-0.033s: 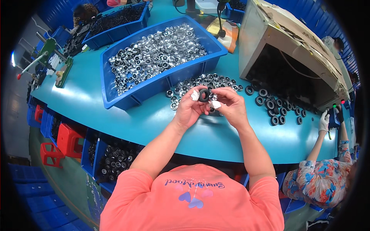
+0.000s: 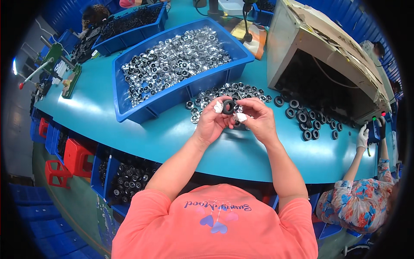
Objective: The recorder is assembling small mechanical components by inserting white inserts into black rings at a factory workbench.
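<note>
In front of me, over the table's near part, my left hand (image 2: 210, 121) grips a black rubber ring (image 2: 228, 107) between thumb and fingers. My right hand (image 2: 259, 120) is closed beside it, its fingertips on a small shiny metal wheel hub (image 2: 238, 108) right next to the ring. White wrapping covers a digit on each hand. Just beyond my hands lies a loose pile of silvery hubs (image 2: 254, 90) on the teal table (image 2: 181, 138). To the right, several black rubber rings (image 2: 302, 117) lie scattered.
A large blue bin (image 2: 151, 111) full of hubs stands at the back left, a boxy housing (image 2: 280, 47) with a dark opening at the right. A green hand press (image 2: 54, 56) stands far left. A co-worker's gloved hand (image 2: 363, 136) is far right. Red stools (image 2: 77, 157) stand below.
</note>
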Demonstrator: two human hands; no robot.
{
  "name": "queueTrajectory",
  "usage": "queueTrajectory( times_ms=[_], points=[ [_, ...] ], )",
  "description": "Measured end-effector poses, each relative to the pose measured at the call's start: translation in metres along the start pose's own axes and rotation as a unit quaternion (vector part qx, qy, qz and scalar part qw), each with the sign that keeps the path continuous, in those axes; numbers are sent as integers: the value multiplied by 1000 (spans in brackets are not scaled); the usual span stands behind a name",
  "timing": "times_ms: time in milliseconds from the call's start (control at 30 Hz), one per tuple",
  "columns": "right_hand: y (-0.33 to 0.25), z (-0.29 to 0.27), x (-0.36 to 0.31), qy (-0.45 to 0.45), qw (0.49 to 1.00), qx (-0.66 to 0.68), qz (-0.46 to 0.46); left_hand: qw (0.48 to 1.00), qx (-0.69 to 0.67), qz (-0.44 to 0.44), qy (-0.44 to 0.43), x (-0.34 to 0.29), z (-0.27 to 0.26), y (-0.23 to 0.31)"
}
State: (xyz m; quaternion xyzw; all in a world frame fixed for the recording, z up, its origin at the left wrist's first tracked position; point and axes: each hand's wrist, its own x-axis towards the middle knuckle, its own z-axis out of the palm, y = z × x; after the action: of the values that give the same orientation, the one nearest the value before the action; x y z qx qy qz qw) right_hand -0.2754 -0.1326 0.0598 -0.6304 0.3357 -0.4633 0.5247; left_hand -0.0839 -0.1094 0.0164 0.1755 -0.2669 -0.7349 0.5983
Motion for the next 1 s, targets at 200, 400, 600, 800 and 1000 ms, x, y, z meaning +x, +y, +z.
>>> queueTrajectory(
  times_ms=[200,400,600,800,1000],
  points=[
    [3,5,-1,21,998,56,-23,1000,-7,-1,-17,1,1,-1],
    [11,10,-3,55,996,-45,-53,1000,10,-9,-16,1,-5,-5],
    [8,14,-3,74,967,-188,-156,999,28,-14,-18,-1,0,-6],
    [16,15,-6,87,972,-169,-136,992,110,-24,-50,0,-7,-5],
    [14,19,-8,91,960,-230,-132,983,182,-5,-24,-1,4,-6]
  ],
)
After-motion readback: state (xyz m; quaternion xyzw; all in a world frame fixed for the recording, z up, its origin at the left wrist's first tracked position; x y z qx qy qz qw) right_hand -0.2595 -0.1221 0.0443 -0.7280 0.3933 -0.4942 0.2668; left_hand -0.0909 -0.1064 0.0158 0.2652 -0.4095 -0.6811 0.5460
